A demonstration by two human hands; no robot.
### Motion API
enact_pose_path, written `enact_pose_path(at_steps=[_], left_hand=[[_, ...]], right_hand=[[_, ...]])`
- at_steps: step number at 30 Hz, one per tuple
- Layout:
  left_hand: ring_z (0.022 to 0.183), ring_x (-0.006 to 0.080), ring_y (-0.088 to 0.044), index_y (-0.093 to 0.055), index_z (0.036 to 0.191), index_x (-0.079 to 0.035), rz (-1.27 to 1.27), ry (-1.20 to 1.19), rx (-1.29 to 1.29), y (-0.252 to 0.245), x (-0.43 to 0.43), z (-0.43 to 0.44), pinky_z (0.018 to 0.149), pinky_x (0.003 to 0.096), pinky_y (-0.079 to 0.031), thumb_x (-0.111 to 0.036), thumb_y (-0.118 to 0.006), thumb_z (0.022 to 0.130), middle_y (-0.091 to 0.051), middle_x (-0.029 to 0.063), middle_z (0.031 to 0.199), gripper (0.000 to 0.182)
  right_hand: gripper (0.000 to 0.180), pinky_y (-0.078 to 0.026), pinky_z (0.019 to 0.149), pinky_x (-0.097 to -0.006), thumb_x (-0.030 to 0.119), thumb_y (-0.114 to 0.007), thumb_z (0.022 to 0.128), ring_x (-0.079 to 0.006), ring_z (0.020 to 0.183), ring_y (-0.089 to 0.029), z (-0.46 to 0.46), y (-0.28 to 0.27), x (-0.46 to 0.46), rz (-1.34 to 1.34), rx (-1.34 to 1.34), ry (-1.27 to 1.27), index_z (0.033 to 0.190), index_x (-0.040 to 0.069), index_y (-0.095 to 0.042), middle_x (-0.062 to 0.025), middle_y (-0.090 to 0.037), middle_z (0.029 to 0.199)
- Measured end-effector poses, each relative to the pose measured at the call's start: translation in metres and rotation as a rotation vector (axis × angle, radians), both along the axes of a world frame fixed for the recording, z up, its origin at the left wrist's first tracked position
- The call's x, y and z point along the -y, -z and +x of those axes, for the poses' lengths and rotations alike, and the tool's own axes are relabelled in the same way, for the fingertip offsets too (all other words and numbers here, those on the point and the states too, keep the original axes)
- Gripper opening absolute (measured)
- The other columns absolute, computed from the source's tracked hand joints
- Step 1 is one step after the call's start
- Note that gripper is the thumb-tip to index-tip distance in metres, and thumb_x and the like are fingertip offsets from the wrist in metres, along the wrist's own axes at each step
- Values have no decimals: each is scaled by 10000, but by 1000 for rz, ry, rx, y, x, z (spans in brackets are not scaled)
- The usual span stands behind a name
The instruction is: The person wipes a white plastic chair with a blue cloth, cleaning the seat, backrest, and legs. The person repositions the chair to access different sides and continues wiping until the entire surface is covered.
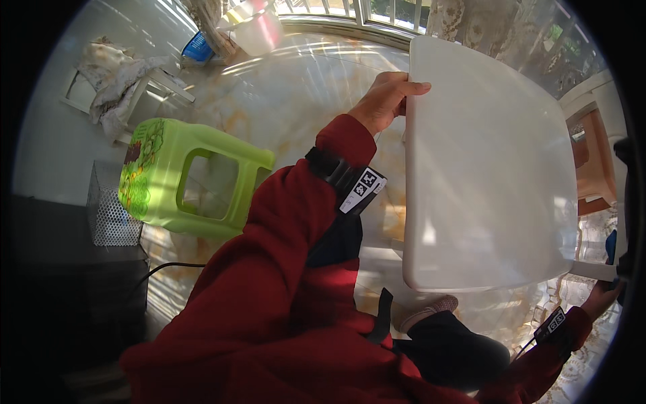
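A broad white panel (489,166) with rounded corners, which looks like a small tabletop or a seat, fills the right side of the view. My left hand (388,98) grips its left edge near the far corner, with the thumb on the white face and the fingers behind the edge. My right hand (601,299) is at the far right rim of the view, just below a white leg or bar (594,270). Its fingers are dark and partly cut off, so what it holds is unclear.
A green plastic stool (242,207) lies on its side at left. Behind it, cloths (113,81) cover a white stool. A metal mesh box (113,214), blue basin (198,48), pink-and-white bucket (257,30), and brown object (593,161) stand around. A black cable (171,264) crosses the floor.
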State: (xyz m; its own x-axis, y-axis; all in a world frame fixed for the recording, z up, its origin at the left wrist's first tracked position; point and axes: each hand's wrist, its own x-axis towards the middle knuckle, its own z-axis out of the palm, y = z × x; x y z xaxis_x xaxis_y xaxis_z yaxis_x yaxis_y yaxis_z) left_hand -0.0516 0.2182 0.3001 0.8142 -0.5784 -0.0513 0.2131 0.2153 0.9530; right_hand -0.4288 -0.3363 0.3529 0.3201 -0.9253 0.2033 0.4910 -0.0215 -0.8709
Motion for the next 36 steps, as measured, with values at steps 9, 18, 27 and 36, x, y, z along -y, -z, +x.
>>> enact_pose_path(at_steps=[9,18,27,36], left_hand=[[945,346,-611,-178,1430,73,-369,-19,-184,6,-30,46,877,426,-475,-385,-616,863,-411,355,1313,850],[1032,265,-564,-176,1449,49,-114,28,8,-7,-49,30,928,381,-445,-422,-688,817,-534,173,1204,939],[1207,383,-470,-356,1365,74,693,-337,731,-16,-85,-53,1015,447,-375,-436,-705,764,-461,300,1312,862],[1237,474,-356,-501,1187,76,787,-214,1230,-1,15,-101,1072,524,-239,-403,-618,804,-480,300,1217,625]], right_hand=[[704,-359,1084,-468,244,-732,822,-333,1233,-451,32,-25,-159,-54,18,191,1323,-93,-370,-229,-426,1348],[791,-292,1125,-455,241,-733,813,-372,1249,-442,40,-9,-202,-18,109,75,1340,-152,-293,-295,-383,1374],[643,-411,974,-308,361,-772,780,-171,1092,-532,19,107,-209,-278,-515,183,1227,-42,-545,-83,-565,1225],[592,-467,914,-281,303,-815,736,-144,1030,-563,-1,130,-194,-12,-506,-96,1164,-27,-572,-63,-589,1161]])
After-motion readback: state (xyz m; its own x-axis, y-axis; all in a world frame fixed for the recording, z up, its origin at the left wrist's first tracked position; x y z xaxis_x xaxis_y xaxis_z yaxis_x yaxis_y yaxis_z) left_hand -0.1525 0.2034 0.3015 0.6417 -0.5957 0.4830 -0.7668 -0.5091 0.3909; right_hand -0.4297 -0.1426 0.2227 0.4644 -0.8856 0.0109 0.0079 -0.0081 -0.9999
